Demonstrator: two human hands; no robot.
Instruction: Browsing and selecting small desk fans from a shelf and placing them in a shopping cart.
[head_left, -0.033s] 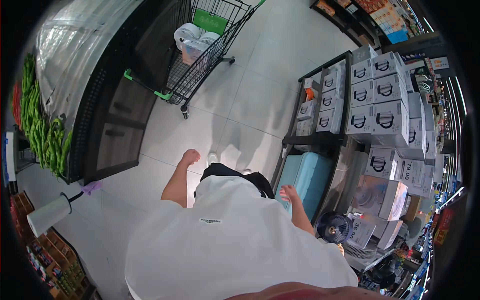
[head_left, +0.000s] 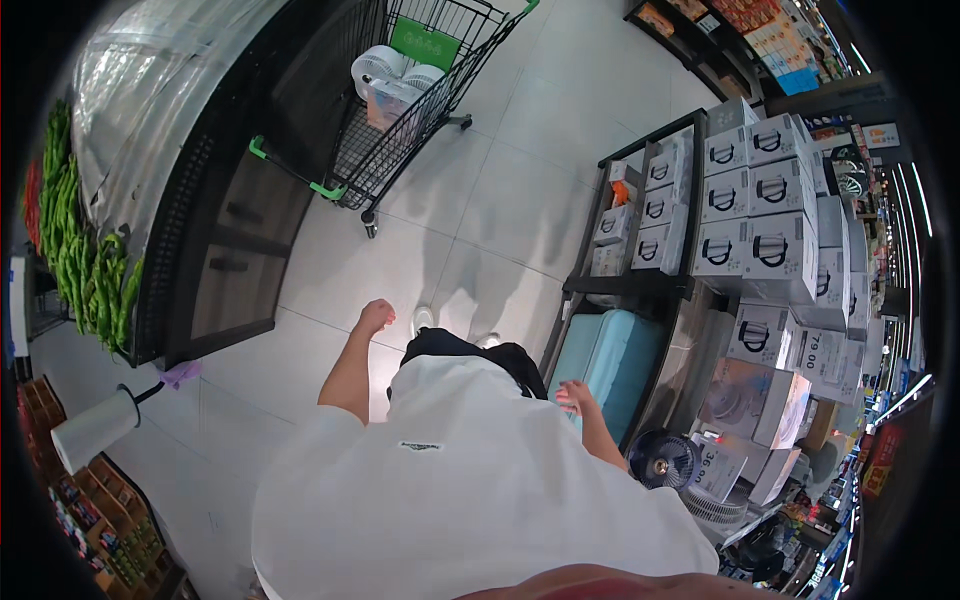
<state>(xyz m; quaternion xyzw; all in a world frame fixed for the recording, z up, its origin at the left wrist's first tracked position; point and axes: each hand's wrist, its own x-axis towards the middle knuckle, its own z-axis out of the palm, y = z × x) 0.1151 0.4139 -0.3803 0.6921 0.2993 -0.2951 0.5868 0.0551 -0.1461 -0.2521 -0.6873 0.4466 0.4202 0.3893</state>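
Note:
My left hand (head_left: 376, 316) hangs over the tiled floor with its fingers loosely curled in and nothing visible in it. On the other side my right hand (head_left: 573, 396) holds nothing; its fingers are slightly bent and apart. Nearest to it is a light-blue bin (head_left: 606, 362) on the low part of a dark shelf. Ahead to the left stands a black wire shopping cart (head_left: 362, 172) with a green handle, apart from both hands. White round fans (head_left: 378, 70) and a box with a picture on it (head_left: 388, 103) lie in the cart.
Along the left runs a dark produce stand (head_left: 232, 270) heaped with green peppers (head_left: 95, 270); a white roll (head_left: 97, 430) sticks out from its end. Stacked kettle boxes (head_left: 780, 190) fill the right shelf. A dark desk fan (head_left: 664, 458) sits close to my right arm.
Almost nothing differs. My right hand sits slightly lower in the picture, and one of my shoes shows a little more.

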